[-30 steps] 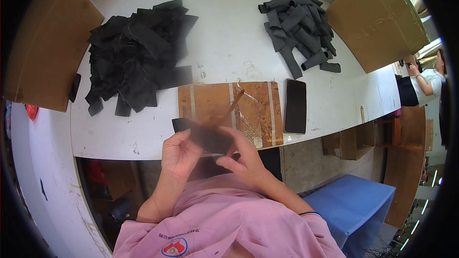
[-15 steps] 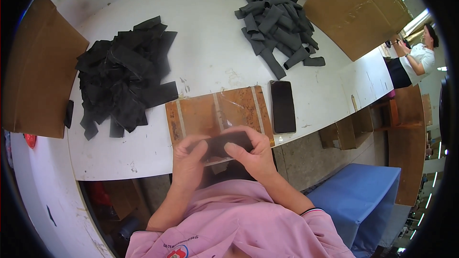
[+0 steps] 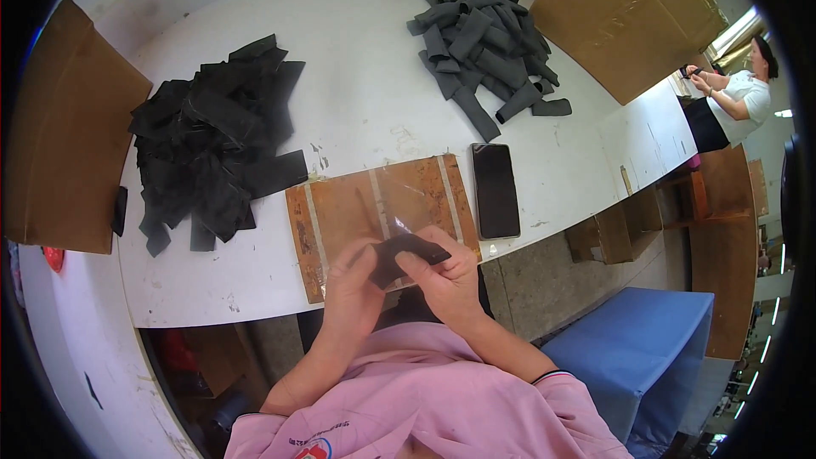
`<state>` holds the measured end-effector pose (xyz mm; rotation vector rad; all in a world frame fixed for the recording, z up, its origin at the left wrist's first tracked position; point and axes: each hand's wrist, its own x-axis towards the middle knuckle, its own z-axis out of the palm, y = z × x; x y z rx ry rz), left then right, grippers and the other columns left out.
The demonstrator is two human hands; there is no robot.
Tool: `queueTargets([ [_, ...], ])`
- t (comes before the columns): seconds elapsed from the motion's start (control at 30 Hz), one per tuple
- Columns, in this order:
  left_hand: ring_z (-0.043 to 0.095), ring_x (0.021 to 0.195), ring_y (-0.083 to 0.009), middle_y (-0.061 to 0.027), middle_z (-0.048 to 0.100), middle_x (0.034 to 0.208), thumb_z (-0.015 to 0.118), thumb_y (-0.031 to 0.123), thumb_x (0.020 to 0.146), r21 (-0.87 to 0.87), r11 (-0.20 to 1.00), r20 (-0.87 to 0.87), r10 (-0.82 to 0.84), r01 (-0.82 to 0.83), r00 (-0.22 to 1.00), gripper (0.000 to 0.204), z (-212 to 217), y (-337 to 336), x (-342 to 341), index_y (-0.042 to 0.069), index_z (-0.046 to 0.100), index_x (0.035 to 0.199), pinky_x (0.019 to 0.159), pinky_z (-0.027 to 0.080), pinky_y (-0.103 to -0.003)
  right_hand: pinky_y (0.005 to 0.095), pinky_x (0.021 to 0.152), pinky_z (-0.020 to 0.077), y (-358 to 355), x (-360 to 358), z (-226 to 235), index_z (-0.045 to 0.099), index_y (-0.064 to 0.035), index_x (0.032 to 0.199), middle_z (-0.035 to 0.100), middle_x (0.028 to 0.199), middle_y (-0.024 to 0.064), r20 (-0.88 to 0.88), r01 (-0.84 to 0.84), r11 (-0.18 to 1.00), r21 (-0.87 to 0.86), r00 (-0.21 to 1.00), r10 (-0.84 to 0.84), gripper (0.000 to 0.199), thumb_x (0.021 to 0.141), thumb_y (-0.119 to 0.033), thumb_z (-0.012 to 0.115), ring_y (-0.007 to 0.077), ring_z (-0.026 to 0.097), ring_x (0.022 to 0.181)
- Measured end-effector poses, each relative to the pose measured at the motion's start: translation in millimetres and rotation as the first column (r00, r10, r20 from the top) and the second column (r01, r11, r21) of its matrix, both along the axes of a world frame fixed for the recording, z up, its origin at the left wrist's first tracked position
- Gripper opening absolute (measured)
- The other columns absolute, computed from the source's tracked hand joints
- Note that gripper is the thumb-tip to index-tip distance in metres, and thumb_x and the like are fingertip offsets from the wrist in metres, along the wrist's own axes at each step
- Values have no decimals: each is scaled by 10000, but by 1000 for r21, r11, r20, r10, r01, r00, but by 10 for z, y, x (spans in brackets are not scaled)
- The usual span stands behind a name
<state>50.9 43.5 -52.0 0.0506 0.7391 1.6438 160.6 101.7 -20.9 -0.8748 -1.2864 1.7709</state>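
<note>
Between my two hands is a small dark fabric piece [image 3: 398, 257], bent and held just above the near edge of a brown board [image 3: 340, 212]. My left hand [image 3: 353, 276] grips its left end, the thumb lying along it. On its right end, my right hand [image 3: 446, 276] pinches with the thumb on top and fingers beneath. A heap of flat black fabric pieces [image 3: 208, 132] lies at the left of the table. Farther back, to the right, is a heap of dark grey tube-like fabric pieces [image 3: 484, 42].
A black phone [image 3: 495, 191] lies right of the board on the white table [image 3: 348, 93]. Cardboard boxes stand at the left [image 3: 68, 127] and back right [image 3: 629, 17]. Below the right edge is a blue covered bin [image 3: 629, 357]. Another person [image 3: 738, 102] stands far right.
My hands have come closer together, and the fabric piece, spread wide before, is now bent between them. My left hand has shifted right.
</note>
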Motion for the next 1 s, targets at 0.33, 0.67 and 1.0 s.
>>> queueTargets([
  [0.33, 520, 796, -93, -36, 542, 894, 535, 99, 817, -28, 991, -758, 63, -128, 649, 200, 115, -27, 65, 16, 498, 995, 674, 419, -218, 254, 435, 364, 197, 121, -50, 586, 1, 670, 533, 635, 63, 334, 49, 678, 733, 843, -422, 124, 667, -72, 687, 151, 493, 496],
  [0.67, 549, 636, -107, -55, 584, 732, 544, 205, 820, -137, 976, -484, -217, 172, 848, 190, 453, 87, -8, 16, 534, 845, 578, 427, -217, 303, 465, 382, 247, 144, -55, 578, -4, 677, 496, 630, 77, 263, -69, 381, 922, 833, -486, 202, 490, 72, 581, 221, 477, 553],
  [1.0, 556, 528, -137, -70, 577, 652, 496, 5, 725, -257, 950, -268, -249, 180, 931, 61, 281, 83, -49, 13, 534, 772, 484, 454, -241, 285, 454, 335, 270, 204, -122, 561, 23, 716, 439, 636, 51, 250, -265, 36, 964, 845, -473, 211, 523, -63, 560, 176, 439, 559],
])
